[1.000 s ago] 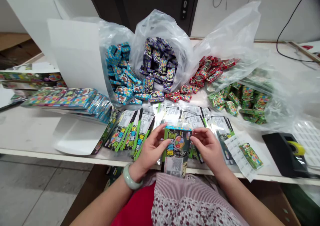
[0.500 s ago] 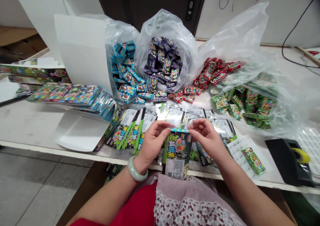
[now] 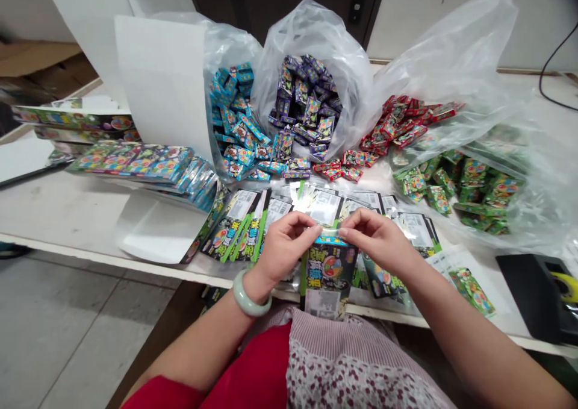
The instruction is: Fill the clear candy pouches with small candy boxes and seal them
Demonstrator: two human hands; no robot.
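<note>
A printed packet (image 3: pixel 329 271) with a blue top edge stands upright at the table's near edge, against my lap. Both my hands pinch its top: my left hand (image 3: pixel 280 246), with a pale green bangle on the wrist, grips the left corner, and my right hand (image 3: pixel 377 240) grips the right corner. Under and behind the hands lie several flat printed packets (image 3: pixel 235 225) fanned out on the white table (image 3: pixel 63 210).
Clear plastic bags at the back hold small boxes: blue (image 3: pixel 235 126), purple (image 3: pixel 304 105), red (image 3: pixel 401 126) and green (image 3: pixel 469 183). A white card sheet (image 3: pixel 162 84) stands at the left above stacked flat packs (image 3: pixel 144 165). A black tape dispenser (image 3: pixel 539 294) sits at the right.
Both hands have closed in on the packet's top edge, from its sides to a pinch at the corners. The camera has shifted a little to the left and forward.
</note>
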